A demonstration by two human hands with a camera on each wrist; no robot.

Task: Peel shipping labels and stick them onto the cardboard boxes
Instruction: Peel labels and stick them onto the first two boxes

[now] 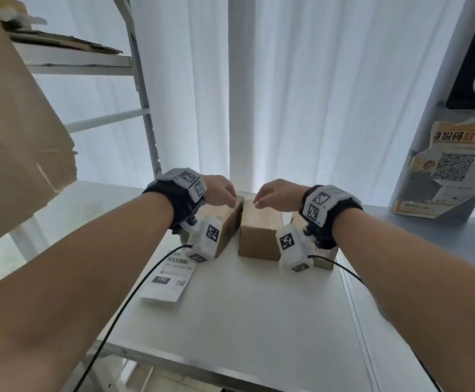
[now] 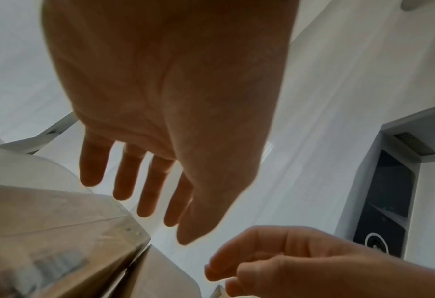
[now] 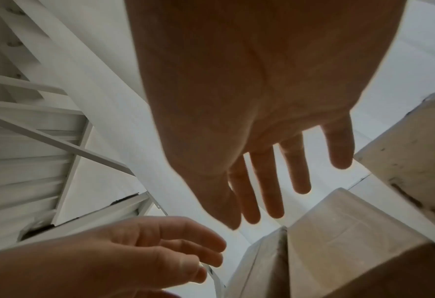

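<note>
Three small cardboard boxes stand in a row at the back of the white table (image 1: 244, 321): a left box (image 1: 227, 230), a middle box (image 1: 258, 233) and a right box (image 1: 325, 261) half hidden behind my right wrist. A sheet of shipping labels (image 1: 168, 278) with a barcode lies flat in front of the left box. My left hand (image 1: 229, 200) hovers over the left box (image 2: 45, 231), fingers relaxed, holding nothing. My right hand (image 1: 258, 203) hangs over the middle box (image 3: 338, 242), fingers (image 3: 270, 201) loose and empty. The two hands nearly meet above the gap between those boxes.
A large cardboard carton (image 1: 12, 137) juts from a metal rack (image 1: 145, 108) at the upper left. A grey pillar with an orange poster (image 1: 451, 171) stands at the right. White curtains hang behind. Black cables (image 1: 134, 301) trail from both wrists across the table.
</note>
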